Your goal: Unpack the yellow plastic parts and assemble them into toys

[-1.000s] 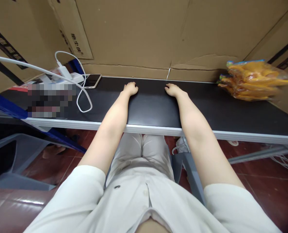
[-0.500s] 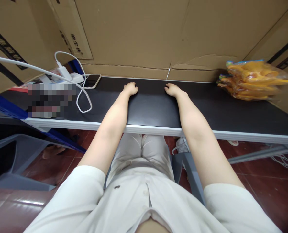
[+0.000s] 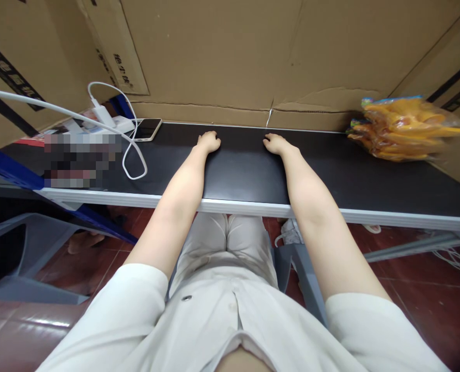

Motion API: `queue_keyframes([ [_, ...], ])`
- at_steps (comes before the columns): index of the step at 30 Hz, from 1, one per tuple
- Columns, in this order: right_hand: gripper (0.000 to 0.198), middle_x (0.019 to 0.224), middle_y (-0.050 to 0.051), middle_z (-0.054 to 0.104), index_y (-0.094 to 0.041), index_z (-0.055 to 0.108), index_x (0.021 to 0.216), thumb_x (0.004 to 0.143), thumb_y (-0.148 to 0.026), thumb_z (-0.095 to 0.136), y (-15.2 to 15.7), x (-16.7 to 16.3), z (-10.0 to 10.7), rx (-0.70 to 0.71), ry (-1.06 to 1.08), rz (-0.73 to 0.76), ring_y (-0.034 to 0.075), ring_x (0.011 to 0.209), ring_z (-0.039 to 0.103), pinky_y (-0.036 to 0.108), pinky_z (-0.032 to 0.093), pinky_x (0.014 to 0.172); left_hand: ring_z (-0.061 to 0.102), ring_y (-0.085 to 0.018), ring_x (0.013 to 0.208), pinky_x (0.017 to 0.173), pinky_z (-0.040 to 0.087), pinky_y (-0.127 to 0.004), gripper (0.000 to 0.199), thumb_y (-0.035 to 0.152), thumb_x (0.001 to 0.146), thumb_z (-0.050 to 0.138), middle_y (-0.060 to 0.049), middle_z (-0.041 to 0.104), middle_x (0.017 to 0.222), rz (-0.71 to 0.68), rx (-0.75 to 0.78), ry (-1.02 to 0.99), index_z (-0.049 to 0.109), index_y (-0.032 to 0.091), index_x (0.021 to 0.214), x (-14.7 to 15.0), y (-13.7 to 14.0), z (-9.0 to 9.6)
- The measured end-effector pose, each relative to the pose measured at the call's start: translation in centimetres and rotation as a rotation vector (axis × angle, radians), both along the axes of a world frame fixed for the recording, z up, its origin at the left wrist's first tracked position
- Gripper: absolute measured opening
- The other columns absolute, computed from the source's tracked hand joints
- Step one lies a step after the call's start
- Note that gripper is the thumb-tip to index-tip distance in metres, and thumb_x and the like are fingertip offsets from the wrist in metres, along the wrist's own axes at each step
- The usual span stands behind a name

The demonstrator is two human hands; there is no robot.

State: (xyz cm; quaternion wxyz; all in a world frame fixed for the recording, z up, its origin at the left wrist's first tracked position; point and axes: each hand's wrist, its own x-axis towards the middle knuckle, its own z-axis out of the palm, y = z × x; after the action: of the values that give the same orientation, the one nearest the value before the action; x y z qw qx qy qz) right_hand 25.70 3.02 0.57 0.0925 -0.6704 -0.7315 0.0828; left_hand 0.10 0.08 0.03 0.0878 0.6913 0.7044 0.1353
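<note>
Both my hands rest on the black tabletop [image 3: 245,175], near its back edge and a forearm's width or more apart. My left hand [image 3: 209,141] lies palm down with its fingers loosely bent and a little apart, holding nothing. Likewise, my right hand [image 3: 275,143] lies on the surface with relaxed fingers and nothing in it. To the left of my left hand is a smartphone [image 3: 149,129], lying flat. A loop of white cable [image 3: 136,160] sits nearer the front on that side.
Clear plastic bags of orange-yellow items [image 3: 400,129] lie at the right. A white charger plug [image 3: 103,115] stands in a power strip at the left, beside a blurred patch. Cardboard walls [image 3: 222,57] enclose the back and sides. A metal rim [image 3: 245,207] edges the front.
</note>
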Motion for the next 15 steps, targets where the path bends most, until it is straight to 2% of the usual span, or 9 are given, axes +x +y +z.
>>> queue_keyframes([
  [9, 0.058, 0.17, 0.015, 0.042, -0.011, 0.05, 0.163, 0.109, -0.028, 0.042, 0.6, 0.3, -0.4, 0.015, -0.003, 0.014, 0.031, 0.16, 0.04, 0.054, 0.029, 0.134, 0.05, -0.027, 0.155, 0.131, 0.036, -0.038, 0.059, 0.024, 0.104, 0.04, -0.018, 0.05, 0.167, 0.0, 0.001, 0.002, 0.051, 0.006, 0.159, 0.0, 0.0, 0.1],
  [15, 0.057, 0.168, 0.013, 0.046, -0.016, 0.053, 0.162, 0.107, -0.028, 0.045, 1.6, 0.9, -1.1, 0.033, 0.012, 0.024, 0.032, 0.158, 0.044, 0.057, 0.031, 0.132, 0.049, -0.026, 0.156, 0.132, 0.034, -0.039, 0.057, 0.027, 0.104, 0.04, -0.015, 0.051, 0.167, 0.009, -0.002, 0.022, 0.053, 0.011, 0.158, -0.1, 0.1, -0.1],
])
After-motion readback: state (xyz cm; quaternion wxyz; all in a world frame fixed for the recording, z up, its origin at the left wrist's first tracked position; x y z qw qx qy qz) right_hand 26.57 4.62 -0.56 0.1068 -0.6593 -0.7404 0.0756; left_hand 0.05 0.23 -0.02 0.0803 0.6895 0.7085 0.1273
